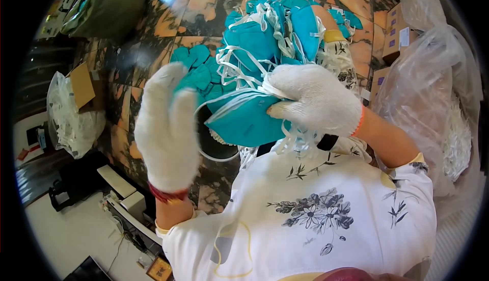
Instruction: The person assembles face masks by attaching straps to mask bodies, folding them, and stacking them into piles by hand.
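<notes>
My right hand, in a white knit glove with an orange cuff, is closed on a few teal masks, its thumb over their near face and its fingers at the upper right end. They lie one against another, tilted, in front of my shirt, with white straps dangling beneath my fingers. My left hand, gloved too and red at the cuff, is raised and empty, thumb apart from the fingers. A strap loops down from the masks just beside it; I cannot tell whether it touches the glove.

Just beyond the masks I hold, a heap of masks with tangled straps rises beside my bent knee. To its left, more loose masks spread over the marbled floor. Toward the floor's right edge stand a cardboard box and a big clear plastic bag. By its left edge are an open carton and another plastic bag; a green cloth bundle lies near the far left corner.
</notes>
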A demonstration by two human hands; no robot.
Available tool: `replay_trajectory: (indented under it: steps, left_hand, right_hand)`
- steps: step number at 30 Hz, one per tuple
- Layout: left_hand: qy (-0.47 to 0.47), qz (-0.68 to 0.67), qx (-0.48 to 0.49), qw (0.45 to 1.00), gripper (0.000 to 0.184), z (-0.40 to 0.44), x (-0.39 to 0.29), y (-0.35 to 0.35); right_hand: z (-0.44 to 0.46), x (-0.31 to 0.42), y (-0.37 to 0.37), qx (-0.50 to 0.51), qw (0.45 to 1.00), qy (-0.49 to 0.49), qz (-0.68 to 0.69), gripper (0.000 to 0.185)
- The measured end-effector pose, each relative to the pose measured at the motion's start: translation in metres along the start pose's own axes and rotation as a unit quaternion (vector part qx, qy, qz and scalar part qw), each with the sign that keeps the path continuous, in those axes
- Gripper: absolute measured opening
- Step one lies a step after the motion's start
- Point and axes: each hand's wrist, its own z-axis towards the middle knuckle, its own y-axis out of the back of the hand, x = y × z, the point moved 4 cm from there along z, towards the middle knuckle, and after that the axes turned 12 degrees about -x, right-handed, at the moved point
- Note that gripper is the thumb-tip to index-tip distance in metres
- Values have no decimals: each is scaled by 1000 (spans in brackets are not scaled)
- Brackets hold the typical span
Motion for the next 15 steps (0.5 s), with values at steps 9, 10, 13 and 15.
replay_trajectory:
  steps: [9, 10, 13, 15]
  left_hand:
    - [-125, 157, 98, 975, 36, -14, -13, -63]
    - [-117, 154, 100, 976, 33, -12, -11, -63]
    - [-90, 146, 94, 981, 23, -10, -11, -63]
    - [-104, 121, 97, 982, 19, -9, -14, -63]
  right_hand:
    - [-6, 0, 19, -157, 984, -64, 62, 32]
    - [-11, -2, 26, -199, 977, -72, 36, 36]
    - [-21, 14, 23, -187, 982, -26, 12, 51]
    - [-26, 10, 10, -137, 990, -26, -33, 42]
